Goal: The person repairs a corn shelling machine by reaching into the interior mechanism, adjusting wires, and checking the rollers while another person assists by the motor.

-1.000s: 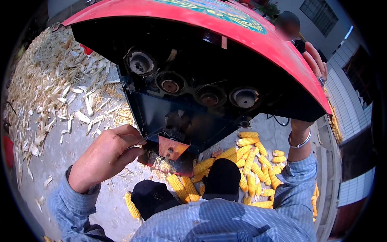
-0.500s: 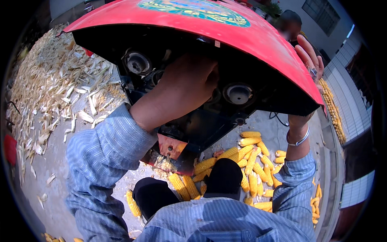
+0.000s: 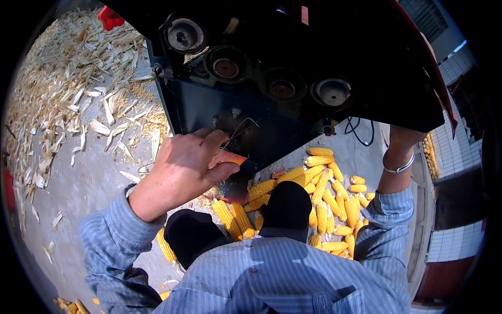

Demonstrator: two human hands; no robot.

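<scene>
Thin bent metal wire (image 3: pixel 250 119) at the machine's lower front, looping before a dark blue-black metal panel (image 3: pixel 196 102); it runs down into the left hand (image 3: pixel 188 162), and a length shows again left of the wrist. Left hand curled, apparently gripping that wire, thumb apart from forefinger, over a small orange-red sloping metal plate (image 3: pixel 232 157) that it partly covers.

Change: half a second ago this hand was up inside the hood, among the round fittings; now it is back down at the plate. Judgement: the work has returned to the low wire. Nothing looks newly fitted above.

Over the panel, four round metal fittings (image 3: pixel 332 91) in a row beneath the black-lined hood (image 3: pixel 376 57). Right hand (image 3: pixel 408 136) at the hood's right edge, mostly hidden; cannot tell how tightly it closes. Silver bracelet (image 3: pixel 400 166) on that wrist.

Farther out: yellow corn cobs (image 3: pixel 324 180) on the grey concrete floor to the right, black cable loop (image 3: pixel 360 135) above them, heap of pale dry husks (image 3: pixel 57 78) at left.

Writing: none legible. The colourful hood decal has left view; a small pinkish strip (image 3: pixel 305 15) inside the hood shows no readable marks
</scene>
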